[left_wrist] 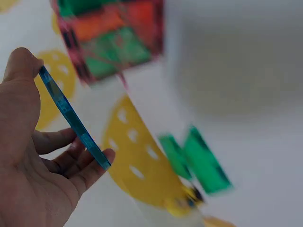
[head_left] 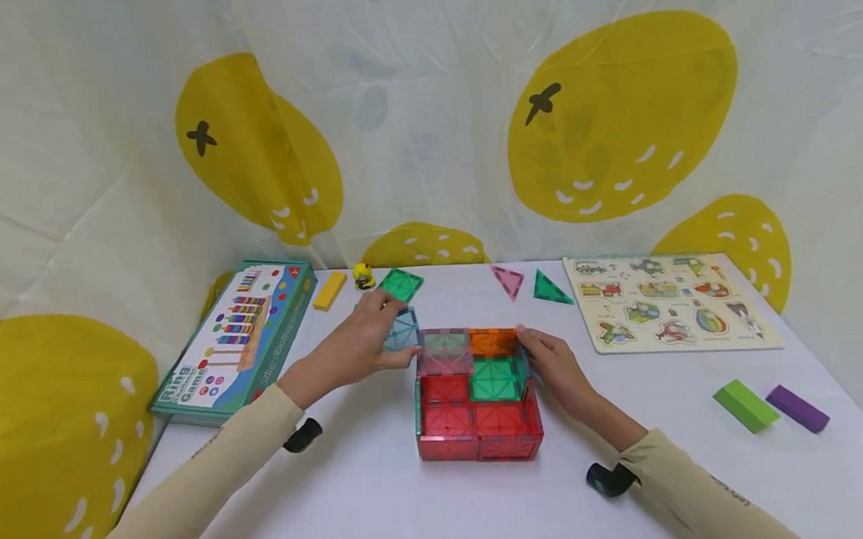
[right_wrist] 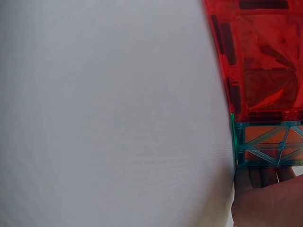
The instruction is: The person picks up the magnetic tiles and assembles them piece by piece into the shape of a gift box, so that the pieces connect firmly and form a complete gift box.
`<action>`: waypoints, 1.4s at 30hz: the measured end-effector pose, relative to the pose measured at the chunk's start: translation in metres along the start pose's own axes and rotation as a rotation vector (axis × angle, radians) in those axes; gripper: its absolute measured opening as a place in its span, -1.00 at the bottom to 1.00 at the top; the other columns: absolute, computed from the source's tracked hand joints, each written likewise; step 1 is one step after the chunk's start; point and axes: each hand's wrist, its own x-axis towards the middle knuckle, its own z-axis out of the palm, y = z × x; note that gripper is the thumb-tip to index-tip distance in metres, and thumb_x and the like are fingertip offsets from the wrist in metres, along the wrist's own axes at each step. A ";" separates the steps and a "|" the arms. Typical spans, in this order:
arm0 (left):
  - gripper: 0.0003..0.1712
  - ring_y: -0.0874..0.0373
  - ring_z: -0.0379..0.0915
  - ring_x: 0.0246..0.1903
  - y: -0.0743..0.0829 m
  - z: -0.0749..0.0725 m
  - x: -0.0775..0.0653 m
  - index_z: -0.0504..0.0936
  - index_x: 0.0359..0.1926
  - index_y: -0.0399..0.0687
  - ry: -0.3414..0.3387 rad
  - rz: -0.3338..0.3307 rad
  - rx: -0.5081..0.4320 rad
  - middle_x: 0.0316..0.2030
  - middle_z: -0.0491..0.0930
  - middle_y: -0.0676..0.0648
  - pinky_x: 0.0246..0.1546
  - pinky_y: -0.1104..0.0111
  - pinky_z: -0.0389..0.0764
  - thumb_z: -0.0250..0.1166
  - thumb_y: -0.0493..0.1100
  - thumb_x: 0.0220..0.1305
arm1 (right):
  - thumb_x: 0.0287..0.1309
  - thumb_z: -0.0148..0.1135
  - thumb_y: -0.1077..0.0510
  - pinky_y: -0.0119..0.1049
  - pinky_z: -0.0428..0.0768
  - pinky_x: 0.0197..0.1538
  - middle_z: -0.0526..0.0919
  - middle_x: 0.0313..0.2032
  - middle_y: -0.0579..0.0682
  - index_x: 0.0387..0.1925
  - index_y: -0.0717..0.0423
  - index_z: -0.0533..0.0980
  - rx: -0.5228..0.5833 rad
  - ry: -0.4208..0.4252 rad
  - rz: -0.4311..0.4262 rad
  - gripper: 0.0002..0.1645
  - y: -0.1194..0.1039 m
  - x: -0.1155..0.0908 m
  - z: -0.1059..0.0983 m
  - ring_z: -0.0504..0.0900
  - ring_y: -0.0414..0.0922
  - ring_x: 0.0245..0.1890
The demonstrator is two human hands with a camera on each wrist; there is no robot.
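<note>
My left hand (head_left: 364, 337) pinches a translucent blue square magnetic tile (head_left: 403, 330) by its edges, beside the upper left of a tile structure. In the left wrist view that blue tile (left_wrist: 75, 118) appears edge-on between thumb and fingers. The structure has red tiles (head_left: 448, 420) in front, a green tile (head_left: 493, 379) inside, an orange tile (head_left: 493, 343) at the back and a pink tile (head_left: 443, 354) at its back left. Against the structure's back right corner rests my right hand (head_left: 562, 373). The right wrist view shows its fingers (right_wrist: 255, 177) by a teal tile (right_wrist: 279, 144), partly hidden.
Behind lie a green square tile (head_left: 401, 285), a pink triangle (head_left: 507, 281) and a green triangle (head_left: 550, 288). A game box (head_left: 237, 341), yellow block (head_left: 330, 291) and small yellow figure (head_left: 363, 276) sit left. Rightward are a puzzle board (head_left: 667, 303), green block (head_left: 745, 404) and purple block (head_left: 798, 408).
</note>
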 end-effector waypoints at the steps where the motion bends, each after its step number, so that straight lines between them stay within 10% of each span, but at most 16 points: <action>1: -0.18 -0.02 0.27 0.19 0.008 0.000 0.004 0.48 0.39 -0.35 -0.012 0.011 0.008 0.23 0.35 -0.22 0.13 0.20 0.64 0.40 0.18 0.39 | 0.69 -0.10 -0.19 0.05 0.18 0.53 0.25 0.55 0.25 0.52 0.40 0.29 0.003 0.002 0.006 -0.21 0.000 0.000 0.000 0.12 0.15 0.59; 17: -0.26 0.08 0.33 0.02 0.097 0.026 0.070 0.61 0.22 -0.24 -0.068 0.293 0.302 0.05 0.47 -0.15 -0.06 0.46 0.55 0.30 0.31 0.38 | 0.73 -0.18 -0.02 -0.08 0.25 0.52 0.43 0.42 0.28 0.43 0.47 0.38 0.005 0.017 -0.025 -0.34 0.005 0.003 -0.001 0.33 0.07 0.45; 23: -0.34 0.11 0.33 -0.05 0.108 0.037 0.083 0.64 0.07 -0.16 -0.072 0.335 0.349 -0.06 0.47 -0.10 -0.07 0.44 0.52 0.27 0.35 0.40 | 0.72 -0.12 0.03 -0.45 0.44 0.27 0.64 0.19 0.07 0.34 0.44 0.50 0.016 0.009 -0.052 -0.42 0.009 0.006 -0.004 0.51 -0.19 0.14; 42: -0.22 0.12 0.35 -0.12 0.114 0.049 0.091 0.64 0.14 -0.21 -0.171 0.324 0.432 -0.09 0.47 -0.09 -0.10 0.42 0.53 0.27 0.42 0.39 | 0.72 -0.10 0.00 -0.35 0.42 0.35 0.66 0.20 0.08 0.33 0.40 0.53 0.031 0.008 -0.048 -0.42 0.007 0.004 -0.005 0.49 -0.01 0.26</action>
